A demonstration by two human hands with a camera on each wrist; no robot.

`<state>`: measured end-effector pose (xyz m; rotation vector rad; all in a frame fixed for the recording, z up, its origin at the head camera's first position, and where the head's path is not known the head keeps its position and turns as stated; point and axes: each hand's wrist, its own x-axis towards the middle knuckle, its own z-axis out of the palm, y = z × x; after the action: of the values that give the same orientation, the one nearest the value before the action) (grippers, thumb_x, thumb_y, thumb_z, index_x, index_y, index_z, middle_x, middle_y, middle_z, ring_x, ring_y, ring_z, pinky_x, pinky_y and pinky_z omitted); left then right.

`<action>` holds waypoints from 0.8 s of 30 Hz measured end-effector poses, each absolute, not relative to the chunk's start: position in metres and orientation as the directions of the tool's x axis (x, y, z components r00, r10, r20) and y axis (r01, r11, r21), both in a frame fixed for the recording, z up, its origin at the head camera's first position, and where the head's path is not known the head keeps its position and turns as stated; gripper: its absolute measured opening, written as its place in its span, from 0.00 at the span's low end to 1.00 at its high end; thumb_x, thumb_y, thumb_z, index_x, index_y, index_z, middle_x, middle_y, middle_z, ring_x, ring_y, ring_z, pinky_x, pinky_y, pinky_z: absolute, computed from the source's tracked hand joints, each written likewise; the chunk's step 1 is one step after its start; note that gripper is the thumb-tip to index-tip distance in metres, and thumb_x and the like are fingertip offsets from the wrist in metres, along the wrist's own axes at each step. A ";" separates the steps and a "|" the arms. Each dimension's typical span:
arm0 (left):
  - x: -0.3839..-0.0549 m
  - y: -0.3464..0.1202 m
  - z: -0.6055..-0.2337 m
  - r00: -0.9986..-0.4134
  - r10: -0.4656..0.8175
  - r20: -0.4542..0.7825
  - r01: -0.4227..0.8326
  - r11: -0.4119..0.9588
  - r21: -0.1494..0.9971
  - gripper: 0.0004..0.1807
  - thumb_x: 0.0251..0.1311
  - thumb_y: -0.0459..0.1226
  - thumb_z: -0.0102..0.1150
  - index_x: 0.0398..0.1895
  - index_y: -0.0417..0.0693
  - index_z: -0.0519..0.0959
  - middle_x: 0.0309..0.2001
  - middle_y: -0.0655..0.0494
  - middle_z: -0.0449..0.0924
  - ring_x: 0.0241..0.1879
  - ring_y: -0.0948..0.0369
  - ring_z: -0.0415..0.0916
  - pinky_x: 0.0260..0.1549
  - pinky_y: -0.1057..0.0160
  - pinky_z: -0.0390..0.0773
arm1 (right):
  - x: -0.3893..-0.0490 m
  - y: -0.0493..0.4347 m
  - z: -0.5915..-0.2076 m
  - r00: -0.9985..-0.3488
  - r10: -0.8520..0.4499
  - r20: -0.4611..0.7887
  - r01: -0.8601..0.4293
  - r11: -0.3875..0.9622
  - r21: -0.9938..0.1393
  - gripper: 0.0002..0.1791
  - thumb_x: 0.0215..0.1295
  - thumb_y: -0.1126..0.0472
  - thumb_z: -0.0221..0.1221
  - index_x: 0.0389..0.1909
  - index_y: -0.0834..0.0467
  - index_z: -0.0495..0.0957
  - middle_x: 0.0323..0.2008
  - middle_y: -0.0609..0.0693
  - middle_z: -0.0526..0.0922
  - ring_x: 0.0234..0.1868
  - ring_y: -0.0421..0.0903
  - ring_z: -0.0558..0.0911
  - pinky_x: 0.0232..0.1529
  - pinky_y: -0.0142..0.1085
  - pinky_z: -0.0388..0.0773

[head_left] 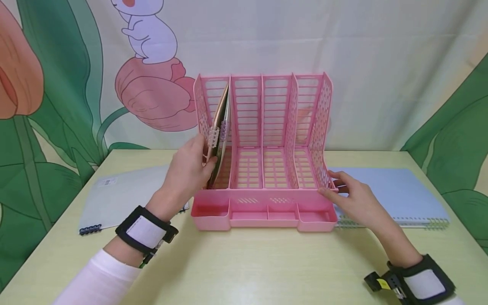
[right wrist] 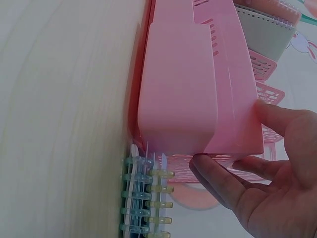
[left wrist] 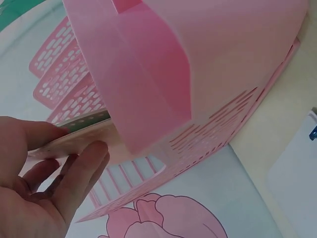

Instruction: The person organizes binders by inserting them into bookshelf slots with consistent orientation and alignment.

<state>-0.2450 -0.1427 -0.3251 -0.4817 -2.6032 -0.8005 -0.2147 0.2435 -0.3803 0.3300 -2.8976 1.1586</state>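
1. Head view: left of centre, slim notebooks [head_left: 219,131] are held in the leftmost slot of a pink rack [head_left: 263,195], pinched by the left hand [head_left: 190,165]. They are tilted, their tops near the slot's right divider; by the look of it, their lean is controlled by this pinch. Right of centre, the rack's front corner is gripped by the right hand [head_left: 354,199], probably for steadiness. A pale notebook [head_left: 122,197] and a blue notebook [head_left: 389,195] are laid flat at middle left and middle right.

2. Left wrist view: at middle left, the notebooks' edge is held narrowly, with digits on both faces, likely so that they are kept together.

3. Right wrist view: at lower right, the rack's corner is clasped between thumb and fingers. Coil rings [right wrist: 136,193] are seen just beside it, lower centre.
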 end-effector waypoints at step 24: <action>-0.250 -0.144 -0.332 -0.937 0.254 0.239 0.346 0.753 0.560 0.26 0.59 0.30 0.74 0.55 0.40 0.69 0.46 0.47 0.77 0.45 0.50 0.80 0.36 0.55 0.87 | -0.215 0.245 -0.381 -0.979 -0.190 0.079 -0.192 0.704 -0.684 0.42 0.72 0.40 0.61 0.74 0.65 0.64 0.63 0.67 0.76 0.59 0.64 0.79 0.54 0.59 0.79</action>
<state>-0.2500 -0.1437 -0.3320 -0.4822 -2.8012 -0.9383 -0.2148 0.2445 -0.3807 0.3245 -2.8978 1.1635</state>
